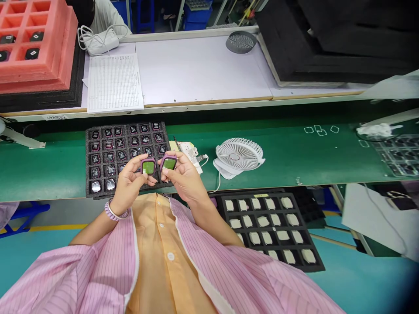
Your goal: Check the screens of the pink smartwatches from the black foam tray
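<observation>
My left hand (131,179) is closed on a purple-framed smartwatch case (148,166) with a greenish screen facing up. A second purple-framed smartwatch case (169,163) is pinched between the thumb and fingers of my right hand (183,176). The two cases are close together, side by side, and neither shows a strap. Both hands are over the near right part of a dark foam tray (87,163), which holds rows of similar dark watch cases. My hands hide some of its pockets.
Right of the tray, a white fan (238,156) stands on the green bench near a white power strip (190,150). A lower black tray (273,222) holds pale pieces. On the shelf are a printed sheet (114,83), pink foam trays (55,52) and black foam (327,52). Someone's sleeve (106,15) shows beyond.
</observation>
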`<state>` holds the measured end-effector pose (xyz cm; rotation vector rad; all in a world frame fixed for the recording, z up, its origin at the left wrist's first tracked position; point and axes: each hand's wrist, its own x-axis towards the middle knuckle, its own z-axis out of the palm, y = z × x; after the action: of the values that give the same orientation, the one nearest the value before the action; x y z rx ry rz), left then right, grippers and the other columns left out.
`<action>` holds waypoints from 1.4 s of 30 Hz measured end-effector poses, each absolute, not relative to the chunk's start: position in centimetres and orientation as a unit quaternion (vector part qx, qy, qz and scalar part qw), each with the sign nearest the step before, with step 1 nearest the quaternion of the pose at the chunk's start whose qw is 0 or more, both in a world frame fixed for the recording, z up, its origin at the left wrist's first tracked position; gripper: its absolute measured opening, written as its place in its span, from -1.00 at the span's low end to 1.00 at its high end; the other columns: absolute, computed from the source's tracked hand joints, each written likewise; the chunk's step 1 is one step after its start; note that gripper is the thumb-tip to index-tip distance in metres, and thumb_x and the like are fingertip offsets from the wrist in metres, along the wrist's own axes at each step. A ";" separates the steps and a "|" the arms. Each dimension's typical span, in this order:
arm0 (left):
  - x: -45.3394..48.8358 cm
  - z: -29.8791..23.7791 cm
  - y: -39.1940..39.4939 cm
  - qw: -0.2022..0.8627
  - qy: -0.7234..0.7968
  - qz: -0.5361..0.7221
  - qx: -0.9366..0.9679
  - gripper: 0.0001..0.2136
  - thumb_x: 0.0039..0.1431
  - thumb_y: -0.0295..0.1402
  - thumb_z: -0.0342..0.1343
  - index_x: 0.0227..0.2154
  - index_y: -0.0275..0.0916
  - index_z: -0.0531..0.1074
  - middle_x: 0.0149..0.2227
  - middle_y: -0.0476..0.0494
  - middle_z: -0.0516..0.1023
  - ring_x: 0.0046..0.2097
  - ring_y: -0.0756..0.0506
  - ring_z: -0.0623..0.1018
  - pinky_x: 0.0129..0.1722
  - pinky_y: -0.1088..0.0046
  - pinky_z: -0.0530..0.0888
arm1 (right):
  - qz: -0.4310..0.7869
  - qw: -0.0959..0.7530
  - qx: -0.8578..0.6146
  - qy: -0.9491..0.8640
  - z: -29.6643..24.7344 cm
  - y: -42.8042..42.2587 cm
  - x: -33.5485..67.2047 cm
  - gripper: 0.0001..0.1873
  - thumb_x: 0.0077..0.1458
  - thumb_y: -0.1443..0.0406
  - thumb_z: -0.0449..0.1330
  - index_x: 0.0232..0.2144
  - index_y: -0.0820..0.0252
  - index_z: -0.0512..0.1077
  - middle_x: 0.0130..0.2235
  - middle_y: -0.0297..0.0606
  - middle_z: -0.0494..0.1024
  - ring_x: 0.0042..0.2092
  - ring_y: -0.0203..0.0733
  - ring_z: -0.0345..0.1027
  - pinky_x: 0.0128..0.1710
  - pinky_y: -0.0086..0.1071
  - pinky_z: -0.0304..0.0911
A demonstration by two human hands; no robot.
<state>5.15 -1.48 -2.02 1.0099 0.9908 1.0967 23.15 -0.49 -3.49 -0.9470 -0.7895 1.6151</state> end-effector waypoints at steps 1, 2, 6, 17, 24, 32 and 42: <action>5.2 -2.0 -1.5 0.624 0.432 0.478 0.442 -0.55 0.20 -0.37 0.26 0.15 -0.19 0.40 0.07 -0.21 0.60 -0.34 0.01 0.67 -0.28 0.47 0.69 | 0.676 0.527 -0.396 -0.329 -3.5 -0.5 23.1 -0.41 -0.09 0.24 0.54 -0.05 0.05 0.37 -0.17 -0.35 0.57 -0.45 -0.33 0.38 -0.47 -0.43 0.37; 5.2 -2.0 -1.5 0.624 0.431 0.478 0.443 -0.54 0.20 -0.39 0.25 0.16 -0.19 0.40 0.07 -0.21 0.59 -0.33 0.01 0.67 -0.26 0.47 0.69 | 0.677 0.528 -0.396 -0.326 -3.4 -0.5 23.1 -0.41 -0.10 0.26 0.54 -0.05 0.05 0.37 -0.17 -0.35 0.57 -0.45 -0.33 0.38 -0.46 -0.44 0.38; 5.2 -2.1 -1.5 0.626 0.428 0.474 0.447 -0.51 0.18 -0.43 0.25 0.18 -0.19 0.38 0.12 -0.23 0.57 -0.29 0.00 0.69 -0.21 0.44 0.70 | 0.680 0.526 -0.398 -0.320 -3.2 -0.5 23.0 -0.39 -0.13 0.30 0.52 -0.04 0.05 0.37 -0.18 -0.36 0.57 -0.45 -0.33 0.38 -0.43 -0.43 0.38; 5.1 -2.4 -1.5 0.632 0.430 0.463 0.448 -0.53 0.16 -0.44 0.22 0.16 -0.18 0.41 0.09 -0.21 0.58 -0.30 -0.03 0.69 -0.21 0.38 0.71 | 0.666 0.535 -0.412 -0.317 -3.6 -0.4 23.0 -0.47 -0.03 0.19 0.52 -0.10 0.08 0.36 -0.24 -0.37 0.57 -0.50 -0.36 0.32 -0.51 -0.47 0.27; 5.1 -2.5 -1.6 0.639 0.426 0.463 0.442 -0.58 0.17 -0.42 0.23 0.11 -0.18 0.44 0.07 -0.20 0.59 -0.34 -0.01 0.69 -0.27 0.42 0.71 | 0.665 0.554 -0.408 -0.290 -3.6 -0.2 23.1 -0.50 0.02 0.01 0.49 -0.19 0.08 0.36 -0.36 -0.40 0.56 -0.56 -0.35 0.28 -0.58 -0.49 0.22; 5.0 -2.6 -1.7 0.638 0.430 0.460 0.443 -0.58 0.18 -0.38 0.22 0.11 -0.19 0.43 0.06 -0.21 0.59 -0.34 -0.02 0.68 -0.27 0.42 0.70 | 0.675 0.556 -0.395 -0.282 -3.4 -0.2 23.2 -0.49 0.07 -0.11 0.44 -0.21 0.09 0.40 -0.40 -0.38 0.56 -0.58 -0.31 0.30 -0.61 -0.47 0.21; 5.0 -2.2 -1.2 0.617 0.475 0.473 0.412 -0.67 0.21 -0.13 0.31 -0.10 -0.22 0.46 -0.22 -0.06 0.60 -0.52 0.06 0.54 -0.54 0.56 0.55 | 0.691 0.531 -0.403 -0.279 -4.0 -0.4 22.9 -0.52 -0.01 0.06 0.51 -0.17 0.11 0.42 -0.36 -0.39 0.59 -0.58 -0.33 0.34 -0.59 -0.49 0.24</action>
<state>5.05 -1.22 -2.21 0.9496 1.0938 1.0887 22.91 -0.38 -3.98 -0.9621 -0.6666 1.6489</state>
